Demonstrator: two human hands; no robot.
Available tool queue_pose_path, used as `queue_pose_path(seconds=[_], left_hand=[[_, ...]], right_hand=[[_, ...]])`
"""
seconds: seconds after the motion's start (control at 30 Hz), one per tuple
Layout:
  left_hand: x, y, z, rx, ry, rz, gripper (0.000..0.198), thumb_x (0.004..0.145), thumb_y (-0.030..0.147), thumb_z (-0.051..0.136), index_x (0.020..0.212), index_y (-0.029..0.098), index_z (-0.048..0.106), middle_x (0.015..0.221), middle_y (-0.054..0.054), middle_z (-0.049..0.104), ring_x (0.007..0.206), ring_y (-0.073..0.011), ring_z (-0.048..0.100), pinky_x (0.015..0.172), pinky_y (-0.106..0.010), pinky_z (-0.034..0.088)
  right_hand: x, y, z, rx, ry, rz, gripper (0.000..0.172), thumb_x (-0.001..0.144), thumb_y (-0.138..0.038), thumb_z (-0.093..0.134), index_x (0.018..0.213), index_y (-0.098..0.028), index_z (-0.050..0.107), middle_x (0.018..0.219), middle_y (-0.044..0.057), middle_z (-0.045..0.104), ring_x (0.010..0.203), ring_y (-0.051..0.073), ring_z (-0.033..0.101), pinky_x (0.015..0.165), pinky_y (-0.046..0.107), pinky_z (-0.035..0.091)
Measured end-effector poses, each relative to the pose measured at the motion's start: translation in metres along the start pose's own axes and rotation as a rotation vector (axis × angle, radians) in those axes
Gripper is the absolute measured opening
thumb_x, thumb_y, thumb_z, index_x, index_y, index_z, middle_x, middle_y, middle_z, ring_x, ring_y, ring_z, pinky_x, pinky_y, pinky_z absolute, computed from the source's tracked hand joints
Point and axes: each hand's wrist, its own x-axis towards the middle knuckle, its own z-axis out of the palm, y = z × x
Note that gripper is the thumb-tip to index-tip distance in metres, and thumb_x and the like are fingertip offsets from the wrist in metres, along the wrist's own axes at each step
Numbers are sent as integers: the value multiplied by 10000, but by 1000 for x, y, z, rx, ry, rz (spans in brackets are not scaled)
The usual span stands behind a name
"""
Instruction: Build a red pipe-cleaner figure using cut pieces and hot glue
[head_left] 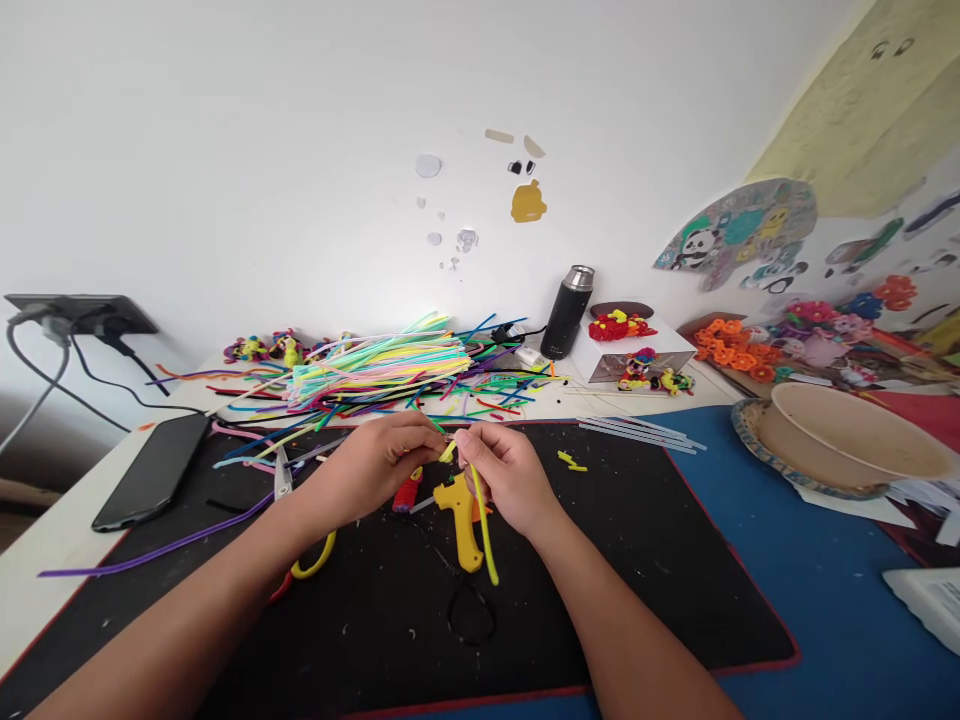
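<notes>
Between my two hands runs a yellow pipe cleaner [484, 530]. My left hand [390, 455] pinches its short upper end, which looks bent. My right hand [506, 470] grips it close by, thumb on top, and the long free end hangs down toward me. Beneath the hands lies a yellow hot glue gun [463, 525] on the black mat [637, 570]. A small red and yellow piece [407, 490] sits just beside my left fingers. Scissors [313, 562] with yellow and red handles are partly covered by my left forearm.
A heap of coloured pipe cleaners [382, 365] lies along the wall. Behind it stand a black flask [568, 312] and small figures [637, 370]. Clear glue sticks [637, 433] rest at the mat's back edge, a phone [154, 472] at left, a round tray [780, 455] at right.
</notes>
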Motion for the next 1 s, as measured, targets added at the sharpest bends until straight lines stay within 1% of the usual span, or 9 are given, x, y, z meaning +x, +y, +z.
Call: queue_pose_path(seconds=[0.1, 0.27, 0.37, 0.5, 0.57, 0.63, 0.73, 0.87, 1.0], left_hand=[[0, 3, -3, -83, -47, -39, 230, 1023, 224, 560, 922, 242, 766, 930, -37, 786, 863, -176, 743, 789, -246, 544], [0, 11, -6, -210, -33, -168, 100, 960, 298, 655, 938, 245, 737, 902, -21, 792, 803, -177, 738, 749, -244, 552], [0, 17, -7, -286, -53, -193, 102, 945, 316, 681, 912, 235, 733, 864, -25, 767, 766, -173, 709, 723, -247, 544], [0, 25, -8, -449, -78, -231, 156, 961, 326, 695, 856, 216, 728, 818, -33, 729, 722, -163, 669, 684, -258, 536], [0, 28, -8, -558, -39, -257, 190, 947, 360, 735, 835, 207, 728, 820, -45, 723, 711, -168, 666, 669, -277, 550], [1, 31, -9, -656, 31, -277, 226, 919, 401, 784, 825, 202, 732, 825, -53, 721, 704, -175, 669, 657, -295, 565], [2, 32, -11, -698, 135, -276, 273, 886, 441, 825, 808, 196, 736, 803, -58, 719, 719, -188, 681, 656, -308, 578], [2, 29, -9, -626, 250, -260, 238, 879, 416, 828, 820, 205, 735, 810, -52, 719, 755, -192, 684, 695, -310, 580], [0, 20, -3, -429, 337, -250, 164, 927, 369, 746, 876, 213, 730, 873, -56, 727, 825, -199, 682, 769, -315, 568]], right_hand=[[2, 0, -1, 47, 19, 14, 518, 869, -665, 754, 702, -213, 563, 464, -97, 431, 372, 71, 363, 406, 225, 275], [5, -3, -3, 123, 108, 49, 501, 862, -602, 767, 669, -217, 511, 454, -107, 392, 356, 64, 373, 398, 216, 253], [6, -4, -3, 142, 110, 92, 506, 837, -600, 786, 664, -215, 507, 459, -105, 395, 355, 61, 377, 387, 211, 232], [6, -3, -3, 160, 88, 133, 489, 832, -584, 795, 667, -212, 523, 461, -101, 409, 362, 62, 374, 381, 211, 237], [6, -2, -2, 161, 76, 158, 494, 815, -598, 804, 670, -212, 531, 463, -98, 420, 369, 63, 371, 377, 210, 238], [6, 0, 0, 155, 60, 184, 505, 795, -621, 813, 680, -212, 539, 463, -97, 430, 369, 63, 364, 374, 209, 235], [5, 3, 6, 138, 13, 226, 523, 785, -660, 807, 694, -211, 553, 457, -105, 416, 366, 62, 348, 377, 212, 236], [3, 10, 13, 125, -56, 254, 535, 791, -666, 801, 678, -209, 548, 460, -105, 404, 381, 61, 340, 392, 213, 256], [2, 13, 16, 119, -67, 244, 526, 818, -664, 779, 686, -216, 536, 469, -103, 400, 391, 69, 342, 400, 219, 272]])
